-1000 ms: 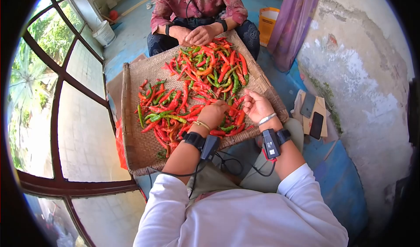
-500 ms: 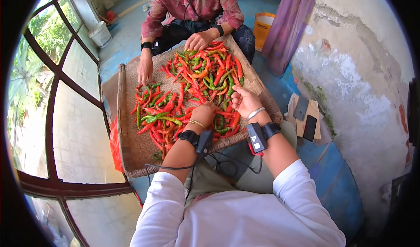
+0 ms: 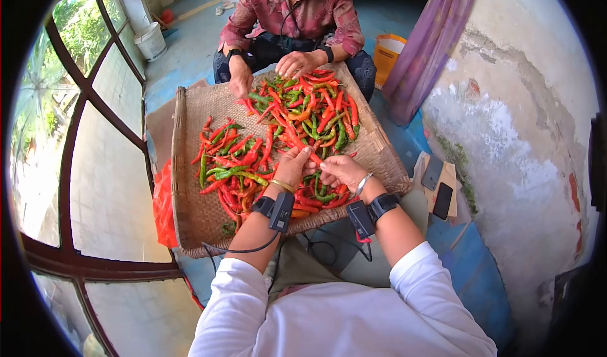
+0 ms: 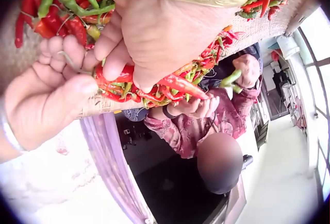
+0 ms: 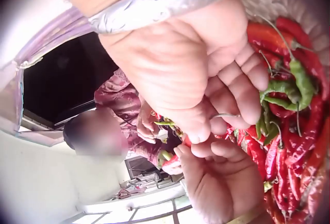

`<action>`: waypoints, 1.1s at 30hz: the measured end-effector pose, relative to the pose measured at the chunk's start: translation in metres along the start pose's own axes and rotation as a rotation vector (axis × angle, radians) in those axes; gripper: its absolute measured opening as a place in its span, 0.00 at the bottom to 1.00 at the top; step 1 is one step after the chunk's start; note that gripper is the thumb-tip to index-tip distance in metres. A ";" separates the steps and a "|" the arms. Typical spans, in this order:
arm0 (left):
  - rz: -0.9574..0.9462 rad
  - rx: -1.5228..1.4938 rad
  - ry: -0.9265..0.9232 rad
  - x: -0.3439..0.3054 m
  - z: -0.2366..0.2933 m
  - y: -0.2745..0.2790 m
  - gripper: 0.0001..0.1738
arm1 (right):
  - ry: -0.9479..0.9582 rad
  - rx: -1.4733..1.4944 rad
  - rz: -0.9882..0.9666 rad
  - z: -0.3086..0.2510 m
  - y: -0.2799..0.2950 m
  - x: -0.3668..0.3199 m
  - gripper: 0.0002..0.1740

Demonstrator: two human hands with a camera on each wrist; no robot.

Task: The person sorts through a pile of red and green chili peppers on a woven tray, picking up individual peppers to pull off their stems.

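Observation:
My left hand (image 3: pixel 294 167) grips a red chili pepper (image 3: pixel 315 158) over the near part of the pile. In the left wrist view its fingers curl round the pepper's body, and a red tip (image 4: pixel 185 87) extends beyond them. Close against it on the right is my right hand (image 3: pixel 344 170), its thumb and fingers pinching the thin stem (image 5: pixel 225 115) in the right wrist view. Red and green chili peppers (image 3: pixel 237 158) lie in heaps under and around both hands, on a woven tray (image 3: pixel 190 114).
Across the tray sits another person (image 3: pixel 297 16), one hand (image 3: pixel 240 78) near a green pepper (image 3: pixel 258 98), the other at the far heap. Two phones (image 3: pixel 442 200) lie on cardboard to the right. A red plastic bag (image 3: pixel 164 208) hangs beside the tray's left edge.
My hands were apart; now they meet at a red chili pepper, the left lifted from the heap. The other person's hand reached to the tray's left side, then came back toward the far heap.

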State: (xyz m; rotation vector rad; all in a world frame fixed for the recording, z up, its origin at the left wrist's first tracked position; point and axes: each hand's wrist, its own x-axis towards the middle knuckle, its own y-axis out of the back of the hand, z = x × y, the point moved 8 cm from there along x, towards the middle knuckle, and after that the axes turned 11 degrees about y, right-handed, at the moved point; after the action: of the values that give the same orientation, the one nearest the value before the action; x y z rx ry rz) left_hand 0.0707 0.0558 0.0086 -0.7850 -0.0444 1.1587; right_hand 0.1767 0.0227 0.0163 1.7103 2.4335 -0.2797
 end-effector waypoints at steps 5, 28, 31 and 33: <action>-0.046 -0.125 0.036 0.003 -0.002 0.003 0.09 | 0.070 0.046 -0.010 0.000 0.003 0.002 0.12; 0.112 1.609 -0.367 -0.004 -0.001 -0.018 0.13 | -0.032 -0.139 0.391 0.024 0.053 0.005 0.12; 0.213 1.374 -0.433 -0.010 0.014 -0.009 0.10 | -0.019 -0.228 0.278 0.013 0.033 0.005 0.16; 0.289 1.287 -0.449 -0.013 0.020 -0.005 0.10 | -0.129 -0.144 0.144 0.011 0.015 0.000 0.18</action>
State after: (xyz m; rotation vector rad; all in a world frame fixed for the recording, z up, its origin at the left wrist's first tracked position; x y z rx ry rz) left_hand 0.0609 0.0548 0.0304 0.6257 0.4191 1.3180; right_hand 0.1914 0.0249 0.0043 1.7371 2.1718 -0.1858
